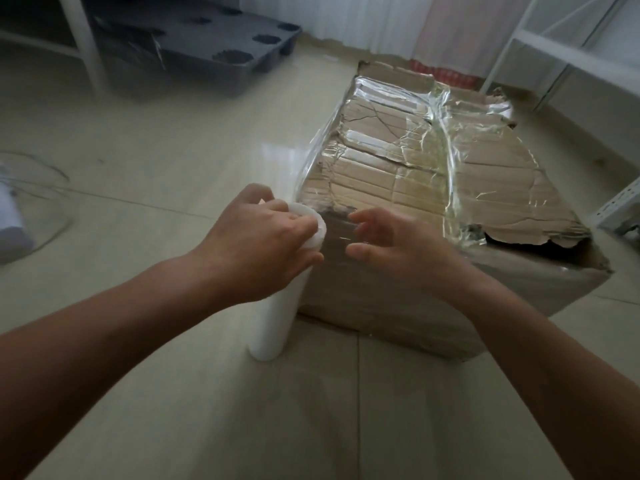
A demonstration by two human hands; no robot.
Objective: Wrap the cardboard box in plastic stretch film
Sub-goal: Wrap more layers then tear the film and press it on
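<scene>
A worn cardboard box point(498, 174) sits on the tiled floor, its torn top and left part covered by shiny clear stretch film point(426, 133). A white roll of film point(277, 317) stands upright on the floor at the box's near left corner. My left hand point(256, 244) grips the top end of the roll, fingers curled over its rim. My right hand point(398, 244) hovers just right of the roll, in front of the box's near face, fingers spread and relaxed, holding nothing that I can make out. Whether it touches the film is unclear.
A dark plastic pallet point(194, 39) lies on the floor at the back left, beside a white frame leg point(83, 39). White metal shelving point(561, 46) stands at the back right and right edge. A white object with thin cables point(14, 216) lies at the far left.
</scene>
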